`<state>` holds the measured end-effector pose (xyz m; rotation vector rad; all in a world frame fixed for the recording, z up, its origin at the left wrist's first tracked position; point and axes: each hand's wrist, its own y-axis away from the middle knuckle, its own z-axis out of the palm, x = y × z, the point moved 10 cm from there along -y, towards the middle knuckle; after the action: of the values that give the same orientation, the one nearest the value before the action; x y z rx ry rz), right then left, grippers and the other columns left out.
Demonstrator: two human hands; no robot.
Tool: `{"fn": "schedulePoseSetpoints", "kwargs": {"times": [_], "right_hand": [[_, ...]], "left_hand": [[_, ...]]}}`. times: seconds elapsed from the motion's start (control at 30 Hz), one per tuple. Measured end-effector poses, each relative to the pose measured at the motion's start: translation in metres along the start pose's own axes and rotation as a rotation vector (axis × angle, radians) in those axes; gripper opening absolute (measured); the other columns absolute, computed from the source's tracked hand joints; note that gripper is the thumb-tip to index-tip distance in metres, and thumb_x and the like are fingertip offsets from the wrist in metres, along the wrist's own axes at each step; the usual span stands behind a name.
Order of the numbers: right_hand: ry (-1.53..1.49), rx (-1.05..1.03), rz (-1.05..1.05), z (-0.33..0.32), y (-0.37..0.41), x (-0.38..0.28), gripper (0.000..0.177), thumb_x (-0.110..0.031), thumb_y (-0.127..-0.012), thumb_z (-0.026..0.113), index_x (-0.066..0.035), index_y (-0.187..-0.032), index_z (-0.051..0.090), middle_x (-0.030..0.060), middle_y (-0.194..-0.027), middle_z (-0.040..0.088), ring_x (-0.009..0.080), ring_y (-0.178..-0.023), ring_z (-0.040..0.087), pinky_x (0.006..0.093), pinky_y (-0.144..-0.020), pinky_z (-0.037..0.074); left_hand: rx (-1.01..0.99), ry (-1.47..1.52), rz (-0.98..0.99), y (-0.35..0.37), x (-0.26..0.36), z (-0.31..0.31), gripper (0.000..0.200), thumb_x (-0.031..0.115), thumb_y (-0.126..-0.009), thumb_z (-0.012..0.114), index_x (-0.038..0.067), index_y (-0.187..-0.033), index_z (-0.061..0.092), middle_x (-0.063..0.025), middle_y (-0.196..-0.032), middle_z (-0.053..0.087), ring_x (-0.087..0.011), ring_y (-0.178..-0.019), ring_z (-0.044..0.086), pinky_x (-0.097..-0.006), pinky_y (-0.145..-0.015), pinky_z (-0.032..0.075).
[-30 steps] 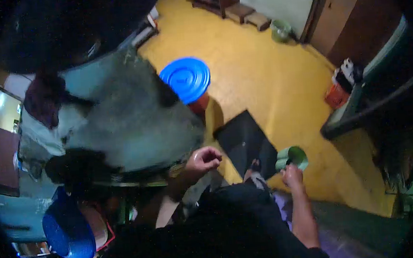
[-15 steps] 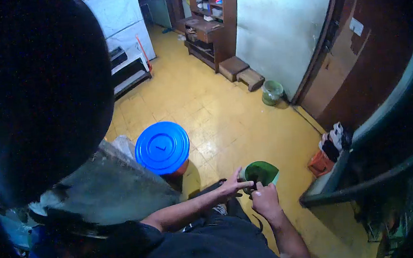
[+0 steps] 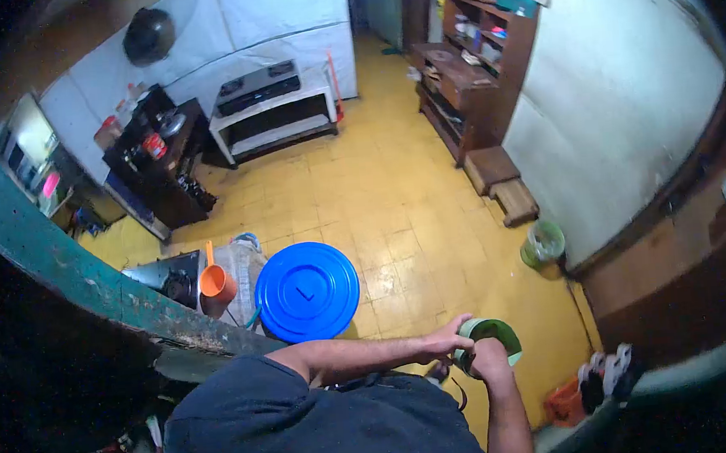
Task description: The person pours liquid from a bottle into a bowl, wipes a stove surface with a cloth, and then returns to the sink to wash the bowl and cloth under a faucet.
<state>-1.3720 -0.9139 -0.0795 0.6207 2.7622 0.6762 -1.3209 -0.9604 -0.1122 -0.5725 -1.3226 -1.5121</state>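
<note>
A green round-mouthed container point(image 3: 507, 335) is held at waist height in front of me, its opening facing up. My left hand point(image 3: 448, 339) grips it by the left rim, thumb and fingers around the wall. Over its mouth, my right hand point(image 3: 491, 361) reaches in from the near side. The fingers of that hand are hidden inside, so what they touch does not show. The contents look dark and cannot be made out.
A large blue lid point(image 3: 307, 291) covers a bucket to my left, beside an orange dipper point(image 3: 217, 284). Ahead are a gas stove point(image 3: 257, 86) on a white stand, a brown cabinet point(image 3: 488, 91) and a wooden stool point(image 3: 514, 202). A green bin point(image 3: 543, 244) stands by the right wall.
My view has swung left, showing the stove and dipper more fully. I have come through past the door edge. My right hand has moved deeper into the green container.
</note>
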Motion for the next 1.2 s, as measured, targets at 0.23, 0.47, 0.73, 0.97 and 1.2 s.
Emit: {"fn": "schedulePoseSetpoints", "kwargs": {"times": [0.23, 0.47, 0.73, 0.97, 1.2], "right_hand": [[-0.021, 0.184, -0.29, -0.082, -0.136, -0.015, 0.021, -0.022, -0.072, 0.066, -0.002, -0.071, 0.063, 0.0211, -0.076, 0.064, 0.0369, -0.074, 0.064, 0.0445, -0.068, 0.052], [0.14, -0.127, -0.763, -0.102, -0.279, -0.062, 0.021, -0.016, -0.08, 0.056, 0.003, -0.089, 0.059, 0.0267, -0.08, 0.062, 0.0417, -0.078, 0.062, 0.0486, -0.07, 0.051], [0.203, 0.029, -0.833, -0.204, -0.382, -0.163, 0.025, -0.013, -0.073, 0.062, 0.001, -0.093, 0.056, 0.0269, -0.082, 0.062, 0.0438, -0.081, 0.061, 0.0509, -0.071, 0.049], [0.08, -0.032, -0.91, -0.241, -0.481, -0.248, 0.035, -0.01, -0.078, 0.06, -0.001, -0.107, 0.045, 0.0301, -0.089, 0.06, 0.0447, -0.085, 0.061, 0.0505, -0.072, 0.05], [0.212, 0.011, -1.081, -0.254, -0.573, -0.319, 0.042, -0.014, -0.074, 0.061, 0.006, -0.108, 0.046, 0.0312, -0.092, 0.059, 0.0464, -0.084, 0.059, 0.0499, -0.073, 0.05]], "left_hand": [[0.279, 0.152, 0.01, -0.061, 0.053, -0.11, 0.09, 0.022, -0.072, 0.066, 0.01, -0.145, 0.015, -0.0131, -0.113, 0.052, -0.019, -0.089, 0.056, -0.0336, -0.061, 0.049], [0.58, 0.308, 0.13, -0.076, 0.103, -0.211, 0.093, 0.025, -0.069, 0.069, 0.018, -0.145, 0.016, -0.0098, -0.113, 0.052, -0.0193, -0.086, 0.055, -0.0378, -0.061, 0.047], [0.867, 0.552, 0.183, -0.069, 0.127, -0.353, 0.096, 0.031, -0.067, 0.073, 0.017, -0.145, 0.019, -0.014, -0.129, 0.044, -0.0283, -0.106, 0.051, -0.0432, -0.067, 0.05], [0.924, 0.589, 0.163, -0.054, 0.171, -0.468, 0.098, 0.027, -0.067, 0.074, 0.016, -0.146, 0.017, -0.0149, -0.133, 0.041, -0.0273, -0.11, 0.049, -0.0415, -0.068, 0.05], [1.017, 0.575, 0.228, -0.037, 0.221, -0.568, 0.104, 0.026, -0.066, 0.074, 0.014, -0.147, 0.011, -0.0154, -0.132, 0.042, -0.0277, -0.11, 0.049, -0.044, -0.074, 0.049]]}}
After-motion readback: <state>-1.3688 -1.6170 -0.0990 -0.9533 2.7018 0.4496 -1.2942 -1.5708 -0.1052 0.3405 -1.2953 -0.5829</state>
